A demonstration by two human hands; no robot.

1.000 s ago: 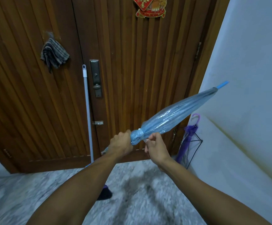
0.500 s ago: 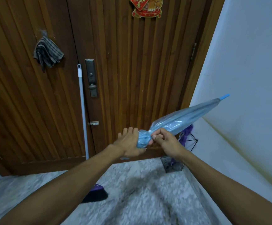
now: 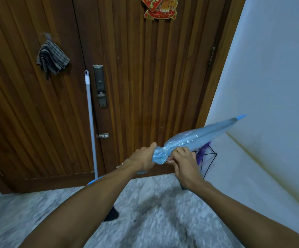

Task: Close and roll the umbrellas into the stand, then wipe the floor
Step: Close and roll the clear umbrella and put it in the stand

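Note:
A closed, translucent light-blue umbrella (image 3: 198, 136) points up and to the right, its blue tip near the white wall. My left hand (image 3: 142, 159) grips it at the gathered lower end of the canopy. My right hand (image 3: 182, 161) pinches the canopy edge just beside the left hand, holding its thin strap. Behind my right hand stands a black wire umbrella stand (image 3: 208, 161) in the corner, with a purple umbrella (image 3: 205, 147) partly hidden inside it. A striped cloth (image 3: 52, 59) hangs on the wooden door.
A mop with a grey handle (image 3: 91, 122) leans against the wooden door (image 3: 145, 77); its dark head (image 3: 111, 214) rests on the marble floor (image 3: 154, 212) under my left forearm. A white wall (image 3: 270, 86) closes the right side.
The umbrella's tip has dropped lower, toward the stand. My right hand has moved up to the canopy edge beside my left hand and keeps working the strap there.

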